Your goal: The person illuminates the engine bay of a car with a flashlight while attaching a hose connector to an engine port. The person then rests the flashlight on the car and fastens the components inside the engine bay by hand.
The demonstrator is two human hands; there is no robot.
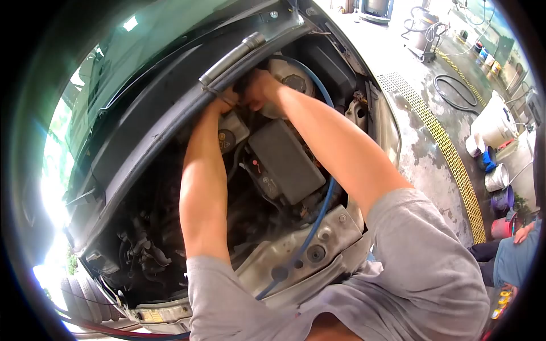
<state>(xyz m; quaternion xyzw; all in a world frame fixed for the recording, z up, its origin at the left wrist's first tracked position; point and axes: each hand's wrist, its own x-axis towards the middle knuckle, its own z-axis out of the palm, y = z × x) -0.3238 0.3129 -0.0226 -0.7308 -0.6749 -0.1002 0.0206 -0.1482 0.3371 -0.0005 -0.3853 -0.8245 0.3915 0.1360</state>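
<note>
Both arms reach deep into a car's engine bay. My right hand (261, 90) is bent with its fingers curled, beside a whitish round reservoir (294, 84); a dark thing lies at its fingers, too unclear to name. Close by on the left, my left hand (228, 98) is partly hidden at the edge of the dark cowl, and its fingers do not show clearly. A grey cylindrical tool (233, 58) rests along the cowl above the hands. Below them sit a reservoir with a dark cap (227, 140) and a dark rectangular box (286, 161).
A blue hose (328, 207) curves over the bay's right side and front metal panel (313, 241). On the right floor are a yellow grating (449, 149), buckets (496, 177), a black hose (455, 94) and a vacuum (422, 37). Another person (515, 258) is at the lower right.
</note>
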